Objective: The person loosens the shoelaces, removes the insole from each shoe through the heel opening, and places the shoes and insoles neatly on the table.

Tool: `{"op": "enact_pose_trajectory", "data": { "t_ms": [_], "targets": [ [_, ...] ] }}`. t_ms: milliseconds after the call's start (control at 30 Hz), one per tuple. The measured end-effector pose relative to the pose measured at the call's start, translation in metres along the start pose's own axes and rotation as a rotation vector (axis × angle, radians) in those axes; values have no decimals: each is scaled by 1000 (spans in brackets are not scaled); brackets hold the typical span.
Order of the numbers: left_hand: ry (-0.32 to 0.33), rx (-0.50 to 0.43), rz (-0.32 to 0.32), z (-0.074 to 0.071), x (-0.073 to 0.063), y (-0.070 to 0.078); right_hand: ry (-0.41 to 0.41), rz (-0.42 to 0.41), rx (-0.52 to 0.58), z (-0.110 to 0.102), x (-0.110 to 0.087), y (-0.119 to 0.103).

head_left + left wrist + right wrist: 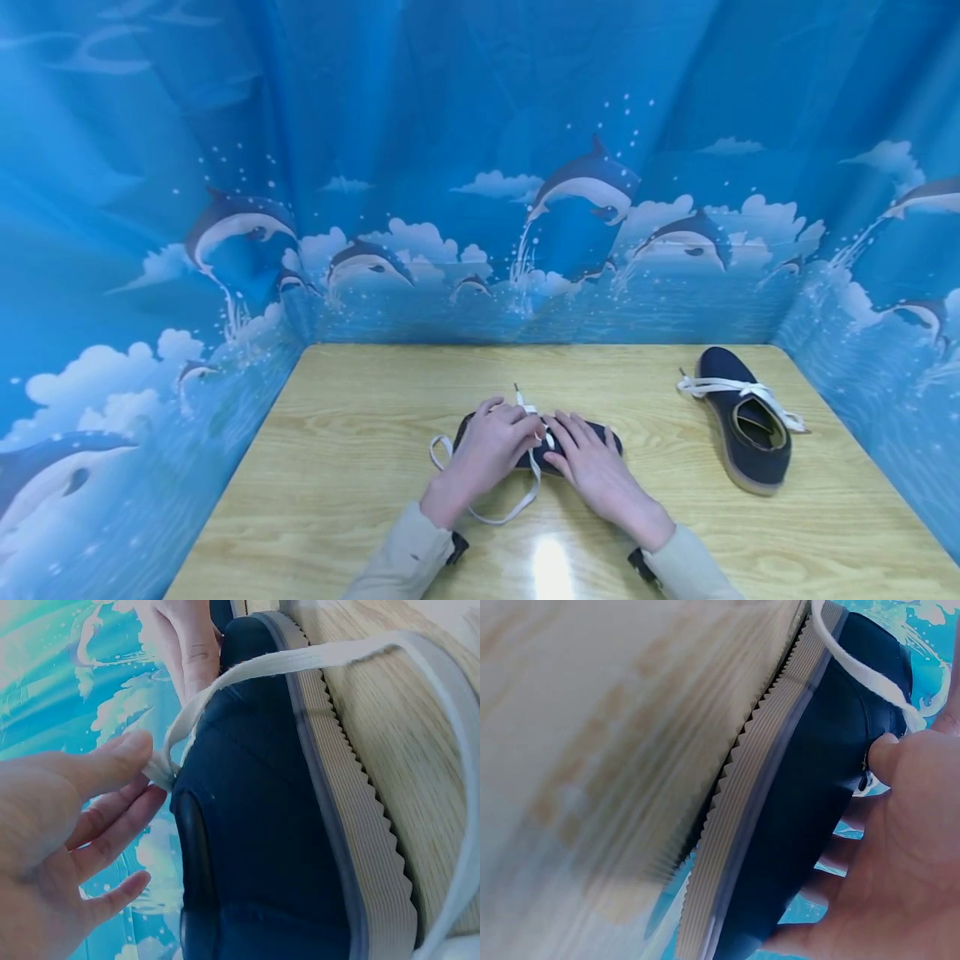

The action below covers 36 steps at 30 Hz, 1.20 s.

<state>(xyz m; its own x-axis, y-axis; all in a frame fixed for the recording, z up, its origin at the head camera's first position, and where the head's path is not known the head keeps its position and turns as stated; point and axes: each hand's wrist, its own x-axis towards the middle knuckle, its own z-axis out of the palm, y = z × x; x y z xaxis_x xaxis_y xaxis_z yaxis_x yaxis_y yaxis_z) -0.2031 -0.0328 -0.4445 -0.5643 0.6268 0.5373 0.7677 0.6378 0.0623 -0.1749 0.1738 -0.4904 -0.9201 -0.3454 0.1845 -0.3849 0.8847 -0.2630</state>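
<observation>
A dark navy shoe (617, 443) with a pale ribbed sole lies sideways on the table under both hands, its toe to the right. My left hand (491, 442) is over the shoe's opening end. Its thumb and fingers pinch a white shoelace (159, 771) at the front of the opening, as the left wrist view shows. My right hand (600, 471) rests across the lacing and toe, fingers spread and fairly straight, the thumb (885, 759) pressing near the eyelets. A long stretch of shoelace (528, 498) loops over the near side onto the wood. The hands hide most of the lacing.
A second navy shoe (763, 460), with a white lace (720, 385) lying across it, stands at the right of the wooden table (360, 467). Blue dolphin-print curtain (465, 308) rises along the back and both sides. Another lace end (518, 396) sticks out behind the hands.
</observation>
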Motion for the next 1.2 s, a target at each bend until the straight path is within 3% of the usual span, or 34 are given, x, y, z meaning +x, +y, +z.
{"op": "enact_pose_trajectory", "data": {
  "t_ms": [67, 267, 333, 567, 867, 1033, 1200],
  "targets": [
    [1, -27, -24, 0, -1, 0, 5, -1, 2, 0, 0, 0],
    [38, -82, -175, -2, -5, -8, 12, -4, -6, 0, 1, -1],
    [30, -70, -192, -2, -7, -10, 12, -6, -8, 0, 1, -1],
    [-21, -10, -184, 4, -13, -9, 3, -6, -19, 2, 2, 1],
    [135, 64, -83, 16, -12, -5, -12, -1, -17, 2, 2, 1],
    [182, 64, -105, 12, -12, -2, -7, -6, -8, 2, 2, 0],
    [165, 58, -127, 4, -13, 3, 2, -8, -14, 2, 2, 0]
  ]
}}
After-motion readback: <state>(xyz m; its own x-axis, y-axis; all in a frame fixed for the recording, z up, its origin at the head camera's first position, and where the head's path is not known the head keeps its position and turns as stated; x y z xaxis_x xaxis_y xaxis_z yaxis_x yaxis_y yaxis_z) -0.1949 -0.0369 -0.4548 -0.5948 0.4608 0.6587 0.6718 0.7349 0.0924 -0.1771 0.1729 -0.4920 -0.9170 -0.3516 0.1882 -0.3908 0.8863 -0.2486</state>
